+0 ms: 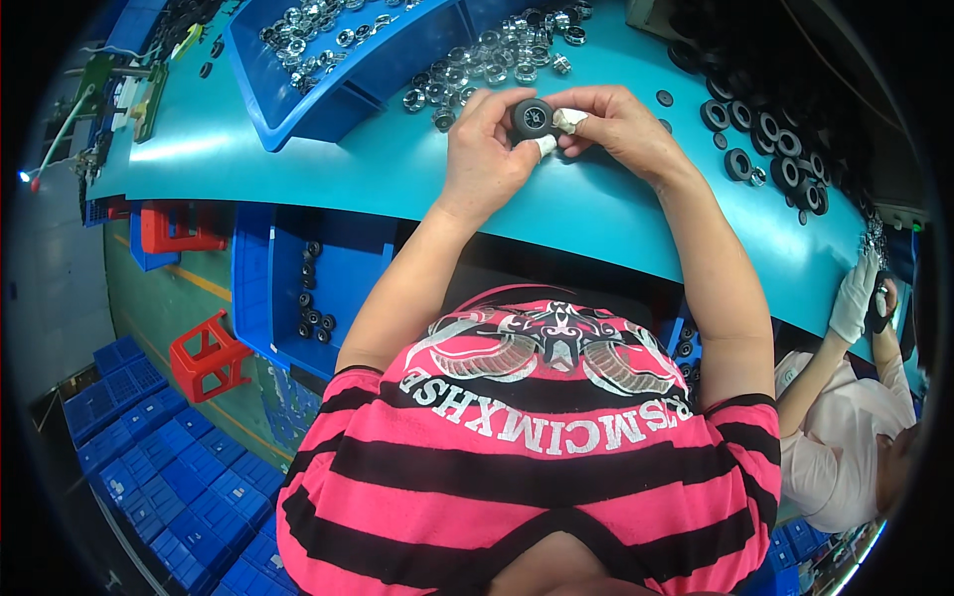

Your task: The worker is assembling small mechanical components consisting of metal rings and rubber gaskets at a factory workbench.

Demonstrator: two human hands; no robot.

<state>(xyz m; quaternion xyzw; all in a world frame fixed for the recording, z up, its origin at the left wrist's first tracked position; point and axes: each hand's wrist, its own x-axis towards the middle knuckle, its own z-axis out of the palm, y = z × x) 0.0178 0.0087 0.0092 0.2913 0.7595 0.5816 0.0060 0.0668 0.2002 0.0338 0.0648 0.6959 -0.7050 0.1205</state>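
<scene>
Between my two hands, above the teal tabletop, is a small black toy wheel (534, 117) with a chrome-and-dark hub facing up. My left hand (489, 149) is closed on its left side, thumb below and fingers above. From the right, my right hand (618, 127) pinches its edge. White wraps cover both thumb tips. Just beyond my hands lies a loose pile of shiny chrome hubs (487, 65). Off to the right, loose black tires (737, 164) are spread and heaped on the tabletop.
A blue bin (348, 87) of chrome hubs stands at the back left. Below the table's front edge, a blue crate (338, 273) holds several wheels. Red stools (209, 356) and stacked blue crates (179, 487) are at lower left. A gloved co-worker (845, 427) sits at right.
</scene>
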